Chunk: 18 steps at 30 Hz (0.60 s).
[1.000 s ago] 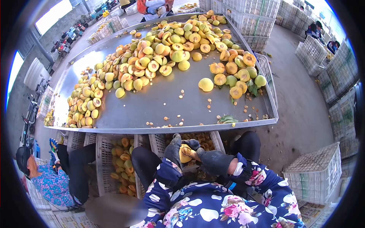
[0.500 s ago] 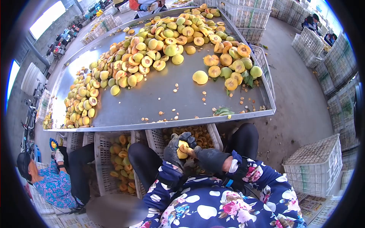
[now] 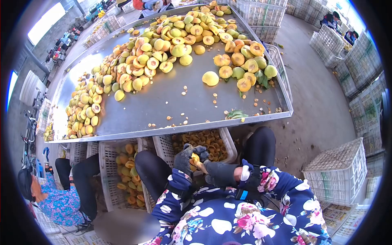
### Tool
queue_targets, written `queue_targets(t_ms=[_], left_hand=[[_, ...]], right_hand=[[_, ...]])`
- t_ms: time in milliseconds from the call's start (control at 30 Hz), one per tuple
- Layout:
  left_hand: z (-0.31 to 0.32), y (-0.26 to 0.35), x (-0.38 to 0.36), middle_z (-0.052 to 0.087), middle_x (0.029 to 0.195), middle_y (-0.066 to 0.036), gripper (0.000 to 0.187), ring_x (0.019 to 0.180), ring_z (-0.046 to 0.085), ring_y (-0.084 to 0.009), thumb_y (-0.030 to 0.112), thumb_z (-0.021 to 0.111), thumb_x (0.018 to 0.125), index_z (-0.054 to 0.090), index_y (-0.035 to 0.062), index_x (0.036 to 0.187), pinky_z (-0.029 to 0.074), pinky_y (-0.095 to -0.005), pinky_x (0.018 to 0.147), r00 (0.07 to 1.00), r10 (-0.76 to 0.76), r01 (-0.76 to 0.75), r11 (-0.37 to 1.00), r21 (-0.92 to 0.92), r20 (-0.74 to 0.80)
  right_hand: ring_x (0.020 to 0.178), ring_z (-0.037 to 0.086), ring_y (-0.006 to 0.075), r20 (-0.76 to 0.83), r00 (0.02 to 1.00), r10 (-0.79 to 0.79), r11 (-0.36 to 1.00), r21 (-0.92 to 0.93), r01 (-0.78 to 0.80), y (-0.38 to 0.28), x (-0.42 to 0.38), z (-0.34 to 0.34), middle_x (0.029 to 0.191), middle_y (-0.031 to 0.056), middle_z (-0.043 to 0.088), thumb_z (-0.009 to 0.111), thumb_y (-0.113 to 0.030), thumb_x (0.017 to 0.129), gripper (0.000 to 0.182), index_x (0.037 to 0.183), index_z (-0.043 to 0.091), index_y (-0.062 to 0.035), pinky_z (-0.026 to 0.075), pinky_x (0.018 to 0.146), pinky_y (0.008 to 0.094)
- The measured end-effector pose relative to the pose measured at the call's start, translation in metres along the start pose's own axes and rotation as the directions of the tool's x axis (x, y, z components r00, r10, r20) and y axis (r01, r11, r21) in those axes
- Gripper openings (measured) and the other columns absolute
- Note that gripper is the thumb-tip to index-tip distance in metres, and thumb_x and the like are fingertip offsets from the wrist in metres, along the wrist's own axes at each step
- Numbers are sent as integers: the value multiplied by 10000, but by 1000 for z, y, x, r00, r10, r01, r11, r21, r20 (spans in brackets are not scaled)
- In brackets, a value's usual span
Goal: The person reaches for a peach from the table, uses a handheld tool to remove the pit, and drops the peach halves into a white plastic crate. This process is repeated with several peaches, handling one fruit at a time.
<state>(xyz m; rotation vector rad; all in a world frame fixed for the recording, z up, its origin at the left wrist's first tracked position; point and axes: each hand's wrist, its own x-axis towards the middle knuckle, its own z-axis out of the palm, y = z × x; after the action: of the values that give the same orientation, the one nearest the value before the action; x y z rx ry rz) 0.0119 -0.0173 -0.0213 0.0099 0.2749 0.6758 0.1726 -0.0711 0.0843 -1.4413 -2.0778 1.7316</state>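
My left hand (image 3: 184, 158), in a dark glove, is closed around a yellow peach half (image 3: 194, 157) above a crate between my knees. My right hand (image 3: 218, 171), also gloved, is closed on a small tool with a light brown handle (image 3: 201, 165). The tool's tip meets the fruit and is hidden, so its exact kind does not show. Below my hands, the white crate (image 3: 231, 146) holds many hollowed peach halves (image 3: 212, 143). In front stands a metal table (image 3: 163, 110) bearing a long heap of halved peaches (image 3: 143, 57).
Pits and leaves (image 3: 236, 114) lie near the table's raised front edge. Left of my knee, another crate (image 3: 107, 171) holds peach halves. A co-worker in a blue patterned top (image 3: 61, 204) sits at the left. White crates (image 3: 337, 171) stand at the right.
My hands remain together at the fruit; my right hand has tilted slightly and the peach half is more covered by fingers. The co-worker's arm at the left has moved. The view has shifted slightly.
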Motion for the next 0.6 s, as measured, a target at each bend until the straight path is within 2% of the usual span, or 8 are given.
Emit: queue_targets(t_ms=[100,133,200,267,400,500,567,600], left_hand=[[2,-2,-9,566,893,-142,311,791,564,-261,281,466,860,534,-11,943,497,-391,705,969,157,-120,975,188,-192],[24,-6,-14,570,897,-143,316,798,568,-260,287,464,862,534,-7,954,499,-393,706,946,224,-157,949,273,-235],[34,-11,-15,578,916,-146,336,819,575,-262,306,455,868,532,2,989,500,-402,715,891,354,-228,890,396,-283],[28,-12,-11,585,946,-151,369,846,580,-267,332,442,874,530,12,1036,500,-415,733,829,475,-303,825,476,-295],[25,-7,-4,585,992,-140,397,848,584,-269,367,436,873,524,43,1083,502,-411,746,904,377,-315,906,283,-202],[21,-7,5,602,969,-117,413,817,592,-248,382,461,859,549,35,1063,500,-361,748,938,294,-267,951,155,-184],[-10,13,17,613,925,-103,386,812,590,-235,369,483,852,576,31,1013,491,-341,735,987,82,-85,996,16,137],[-19,6,16,619,869,-100,331,786,590,-241,334,510,839,595,37,960,483,-342,712,922,383,-300,804,513,-61]], right_hand=[[542,563,162,93,992,82,925,364,-111,-12,-7,-6,661,67,551,514,-144,839,181,946,475,-4,425,440,278],[517,547,137,154,988,3,810,579,-93,-1,-2,-1,652,50,544,535,-154,828,184,934,480,-14,411,413,253],[467,516,87,207,961,-185,445,889,-106,29,12,13,634,17,529,578,-175,806,195,910,489,-36,383,361,202],[425,477,66,236,962,-140,386,907,-167,21,9,9,613,-1,510,588,-201,801,204,894,497,-45,351,335,168],[387,426,58,218,967,-133,324,931,-166,17,11,10,583,-7,483,566,-224,817,204,889,499,-45,336,327,165],[368,396,58,160,968,-193,148,980,-133,16,10,17,571,1,477,556,-237,821,222,905,491,-42,328,325,176],[367,390,60,107,983,-152,186,979,-78,22,7,15,565,6,473,555,-241,821,226,905,490,-41,322,324,184],[366,387,61,79,988,-132,205,977,-51,26,4,13,562,9,472,554,-242,821,228,905,489,-41,319,323,188]])
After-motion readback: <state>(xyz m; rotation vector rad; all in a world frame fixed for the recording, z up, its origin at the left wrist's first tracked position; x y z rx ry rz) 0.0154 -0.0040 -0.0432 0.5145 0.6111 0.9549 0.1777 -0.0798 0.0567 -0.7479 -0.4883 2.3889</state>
